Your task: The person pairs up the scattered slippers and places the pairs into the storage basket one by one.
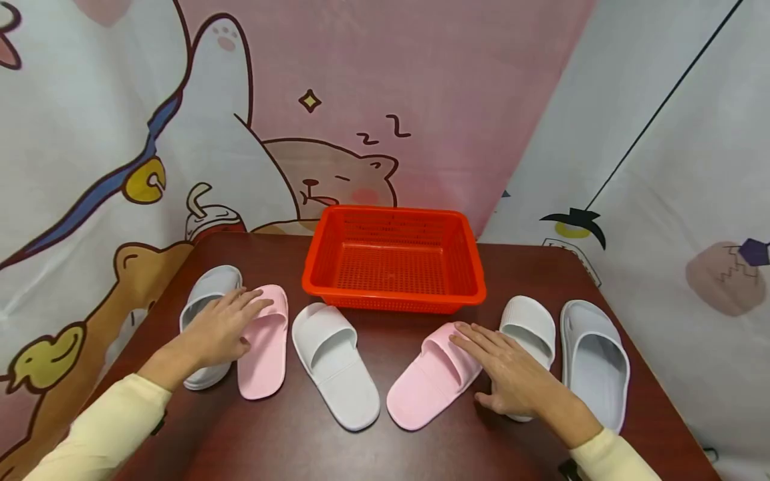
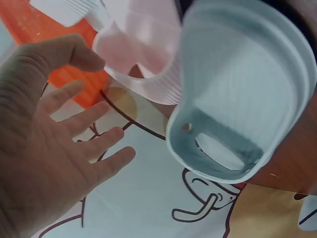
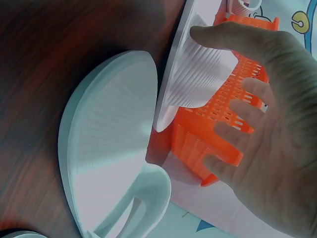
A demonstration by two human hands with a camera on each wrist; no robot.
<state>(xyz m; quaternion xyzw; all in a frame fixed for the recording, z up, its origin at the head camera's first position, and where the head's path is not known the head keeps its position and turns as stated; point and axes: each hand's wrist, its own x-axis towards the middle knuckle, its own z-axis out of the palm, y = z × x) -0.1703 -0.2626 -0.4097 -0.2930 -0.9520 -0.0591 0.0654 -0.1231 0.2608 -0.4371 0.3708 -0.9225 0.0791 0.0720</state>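
Fingers spread flat: left hand (image 1: 219, 327) over pink slipper (image 1: 265, 347), right hand (image 1: 511, 374) over other pink slipper (image 1: 430, 377).

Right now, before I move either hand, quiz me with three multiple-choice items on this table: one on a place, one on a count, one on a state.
1. Where does the red basket stand?
A. behind the row of slippers
B. on the floor
C. on a slipper

2. How many pink slippers lie on the table?
A. one
B. two
C. four

3. What is in the basket?
A. a pink slipper
B. a white slipper
C. nothing

Answers: 1 A, it sits at the far middle, beyond the slippers. 2 B, the left pink slipper under the left hand and the right pink slipper under the right hand. 3 C, only its bare mesh floor shows.
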